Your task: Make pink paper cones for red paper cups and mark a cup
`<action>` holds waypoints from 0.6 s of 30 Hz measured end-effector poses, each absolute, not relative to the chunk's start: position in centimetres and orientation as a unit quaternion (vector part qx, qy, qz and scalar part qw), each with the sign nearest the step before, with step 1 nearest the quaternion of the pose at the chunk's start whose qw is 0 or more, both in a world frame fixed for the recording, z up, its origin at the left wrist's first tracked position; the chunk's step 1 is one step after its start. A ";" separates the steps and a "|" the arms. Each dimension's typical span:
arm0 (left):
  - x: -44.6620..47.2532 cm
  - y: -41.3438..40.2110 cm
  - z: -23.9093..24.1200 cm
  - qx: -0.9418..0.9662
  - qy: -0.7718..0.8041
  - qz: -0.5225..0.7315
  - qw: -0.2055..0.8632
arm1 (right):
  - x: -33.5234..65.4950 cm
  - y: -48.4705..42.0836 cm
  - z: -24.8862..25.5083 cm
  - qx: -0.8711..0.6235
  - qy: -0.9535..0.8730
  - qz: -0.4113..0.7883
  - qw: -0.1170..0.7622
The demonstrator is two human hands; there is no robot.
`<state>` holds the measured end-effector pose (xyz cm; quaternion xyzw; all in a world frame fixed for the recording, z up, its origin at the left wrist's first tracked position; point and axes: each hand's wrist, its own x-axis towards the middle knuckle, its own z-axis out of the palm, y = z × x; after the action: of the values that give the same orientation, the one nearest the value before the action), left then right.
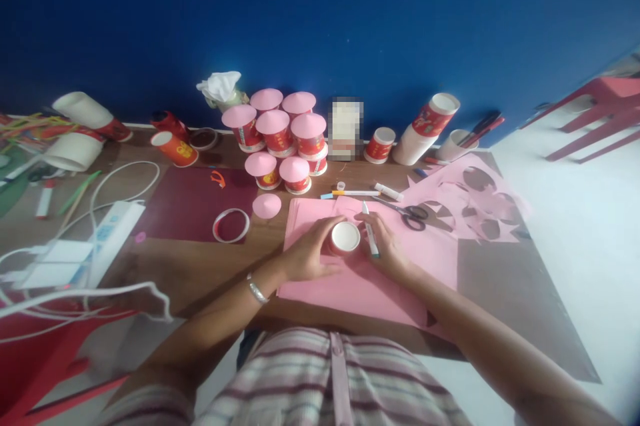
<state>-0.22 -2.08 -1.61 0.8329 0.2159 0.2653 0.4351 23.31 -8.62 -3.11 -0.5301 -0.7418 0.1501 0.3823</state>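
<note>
My left hand (315, 246) curves round a small red paper cup (345, 237), which stands upside down with its pale base upward on a stack of pink paper (320, 293). In my right hand (393, 249) is a white marker-like tube (370, 231) with a dark green end, held just right of the cup. Black-handled scissors (414, 217) lie beyond that hand. A yellow-and-white pen (356, 193) and a white glue stick (389, 192) rest along the paper's far edge.
Several red cups with pink paper cones (273, 125) stand at the back. One loose cone (267, 206) and a tape roll (231, 225) lie left. Cut pink scraps (445, 203) spread right. A power strip (113, 243) with looping cables occupies the left side.
</note>
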 end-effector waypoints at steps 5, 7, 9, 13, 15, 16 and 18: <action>1.4 -2.4 -1.1 0.716 0.277 0.326 0.552 | 22.5 -8.4 -2.3 -0.515 -0.731 0.158 0.419; 1.9 -2.1 -0.5 0.636 0.275 0.348 0.631 | 22.4 -8.3 -1.6 -0.506 -0.713 0.155 0.460; 2.4 -1.7 -0.1 0.551 0.283 0.364 0.695 | 22.3 -8.2 -0.7 -0.509 -0.687 0.147 0.497; 3.8 -0.8 0.4 0.438 0.291 0.392 0.755 | 22.5 -7.9 1.5 -0.524 -0.647 0.137 0.536; 4.3 -0.5 0.5 0.430 0.294 0.403 0.753 | 22.6 -7.7 2.4 -0.517 -0.646 0.139 0.544; 4.5 -0.3 0.6 0.434 0.299 0.406 0.747 | 22.7 -7.6 2.8 -0.507 -0.647 0.145 0.550; 4.5 0.0 0.4 0.462 0.314 0.405 0.723 | 22.6 -7.5 2.9 -0.483 -0.650 0.168 0.562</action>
<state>4.51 -0.02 0.45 0.4622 0.3143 0.4052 0.7235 22.56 -7.50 2.94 -0.4833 -0.6496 0.1685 0.5622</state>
